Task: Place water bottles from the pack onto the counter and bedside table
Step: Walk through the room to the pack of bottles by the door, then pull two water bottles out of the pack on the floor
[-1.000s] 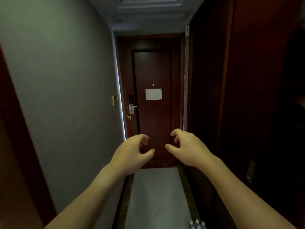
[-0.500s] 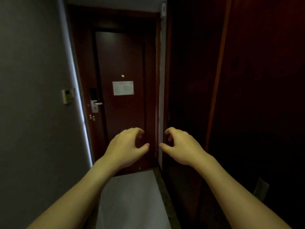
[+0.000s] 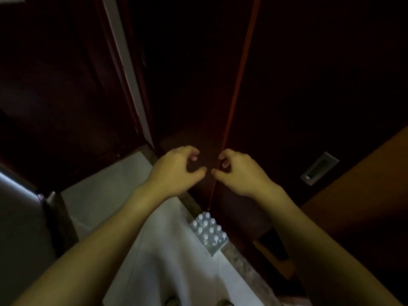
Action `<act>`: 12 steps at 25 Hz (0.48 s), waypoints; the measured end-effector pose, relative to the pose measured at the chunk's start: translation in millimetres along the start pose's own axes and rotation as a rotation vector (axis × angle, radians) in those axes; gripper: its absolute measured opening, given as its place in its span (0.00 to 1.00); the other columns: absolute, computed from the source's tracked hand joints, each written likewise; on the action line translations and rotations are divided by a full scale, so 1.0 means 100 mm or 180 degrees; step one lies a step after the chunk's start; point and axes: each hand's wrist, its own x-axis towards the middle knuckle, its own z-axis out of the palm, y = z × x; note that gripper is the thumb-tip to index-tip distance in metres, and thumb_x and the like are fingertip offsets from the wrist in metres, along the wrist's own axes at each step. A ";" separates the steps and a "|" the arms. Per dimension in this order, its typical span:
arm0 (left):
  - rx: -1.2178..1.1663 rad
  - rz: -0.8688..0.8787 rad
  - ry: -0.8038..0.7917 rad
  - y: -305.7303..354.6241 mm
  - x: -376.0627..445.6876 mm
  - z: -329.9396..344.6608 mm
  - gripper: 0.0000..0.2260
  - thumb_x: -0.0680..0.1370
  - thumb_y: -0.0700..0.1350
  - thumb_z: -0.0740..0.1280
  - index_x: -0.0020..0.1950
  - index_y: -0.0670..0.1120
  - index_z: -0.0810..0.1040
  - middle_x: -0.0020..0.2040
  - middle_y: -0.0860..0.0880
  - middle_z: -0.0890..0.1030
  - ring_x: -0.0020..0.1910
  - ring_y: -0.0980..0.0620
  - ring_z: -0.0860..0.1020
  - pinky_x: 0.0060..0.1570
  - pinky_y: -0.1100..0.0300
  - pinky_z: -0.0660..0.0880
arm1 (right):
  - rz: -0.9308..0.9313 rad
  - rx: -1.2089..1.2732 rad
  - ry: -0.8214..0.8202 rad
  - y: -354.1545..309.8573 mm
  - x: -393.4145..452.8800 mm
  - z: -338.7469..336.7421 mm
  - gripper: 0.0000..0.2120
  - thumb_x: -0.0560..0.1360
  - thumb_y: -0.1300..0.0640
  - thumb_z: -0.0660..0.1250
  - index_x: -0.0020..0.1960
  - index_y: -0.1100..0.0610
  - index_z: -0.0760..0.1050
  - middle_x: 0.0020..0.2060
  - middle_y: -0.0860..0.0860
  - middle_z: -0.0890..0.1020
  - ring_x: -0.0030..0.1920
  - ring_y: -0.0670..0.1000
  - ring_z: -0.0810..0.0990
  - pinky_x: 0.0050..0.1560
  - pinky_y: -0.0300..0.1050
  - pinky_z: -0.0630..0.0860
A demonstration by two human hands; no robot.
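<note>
Down at the bottom middle of the frame your forearms stretch out over the pale floor (image 3: 167, 257), and just right of centre, low down, sits the pack of water bottles (image 3: 208, 231), white caps up, wrapped and looking full. It stands on the floor tight against the dark cabinet front (image 3: 240, 208) along the stone border strip. By the look of it nothing is out yet, so the whole job lies ahead: no counter or bedside table shows here. Further up, mid-frame, your left hand (image 3: 174, 171) and right hand (image 3: 240, 173) float above the pack, fingers curled loosely, both empty, thumbs nearly meeting. Room is tight: dark panels rise on the right, with a recessed metal pull (image 3: 319, 168) at right, and the door frame (image 3: 125, 69) runs up at upper left.
</note>
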 end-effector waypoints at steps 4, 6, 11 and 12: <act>-0.0231 -0.0244 -0.0429 -0.41 0.12 0.78 0.22 0.72 0.53 0.73 0.64 0.49 0.77 0.55 0.53 0.82 0.53 0.54 0.80 0.49 0.60 0.74 | 0.0505 0.0360 -0.0342 0.65 0.15 0.68 0.23 0.72 0.45 0.71 0.63 0.52 0.74 0.52 0.50 0.81 0.52 0.52 0.81 0.52 0.48 0.77; -0.0274 -0.0314 -0.0613 -0.62 0.15 1.13 0.21 0.73 0.52 0.73 0.64 0.48 0.77 0.56 0.52 0.82 0.53 0.55 0.79 0.48 0.61 0.73 | 0.0655 0.0586 -0.0495 0.93 0.24 1.02 0.24 0.73 0.42 0.69 0.65 0.53 0.73 0.53 0.49 0.82 0.53 0.51 0.82 0.53 0.47 0.77; -0.0506 -0.0711 -0.0781 -1.48 0.12 2.49 0.17 0.74 0.51 0.72 0.60 0.48 0.78 0.52 0.55 0.81 0.48 0.58 0.76 0.43 0.74 0.67 | 0.1002 0.0930 -0.0458 1.83 0.51 2.21 0.21 0.74 0.46 0.70 0.64 0.54 0.74 0.48 0.46 0.81 0.51 0.50 0.82 0.54 0.48 0.78; -0.0575 -0.0838 -0.0853 -1.73 0.09 2.87 0.16 0.74 0.51 0.72 0.60 0.48 0.78 0.52 0.55 0.81 0.49 0.58 0.77 0.44 0.75 0.67 | 0.1070 0.0963 -0.0479 2.07 0.54 2.54 0.20 0.74 0.47 0.71 0.63 0.54 0.75 0.47 0.45 0.80 0.51 0.50 0.82 0.54 0.48 0.78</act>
